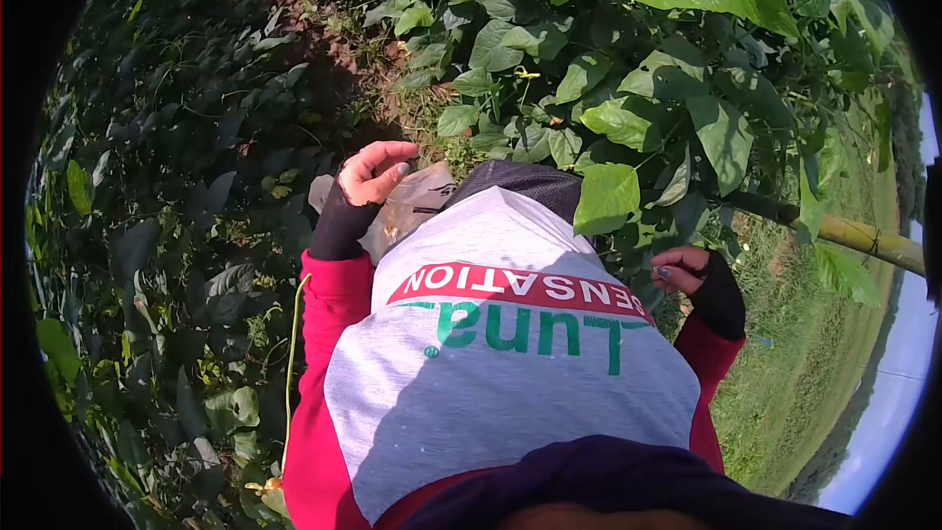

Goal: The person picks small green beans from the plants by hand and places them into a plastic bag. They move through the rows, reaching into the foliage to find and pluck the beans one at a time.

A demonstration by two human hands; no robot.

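Note:
My left hand [378, 173] is held out in front of my waist, fingers loosely curled and the thumb apart from the index finger; I see nothing between them. Just beneath it, a clear, crumpled plastic bag [417, 198] with dark print hangs at my front, partly covered by my shirt. My right hand [680, 269] is beside the green leaves [606, 198] of climbing plants, its thumb drawn against bent fingers. Whether those fingers pinch anything is too small to tell. Dark cuffs cover both wrists.
Dense leafy vines [167, 265] fill the left side. A strip of brown soil [294, 15] runs between the rows. On the right, a bamboo pole [873, 240] slants out of the foliage over grass [775, 373]. A thin yellow-green strand [293, 373] passes by my left sleeve.

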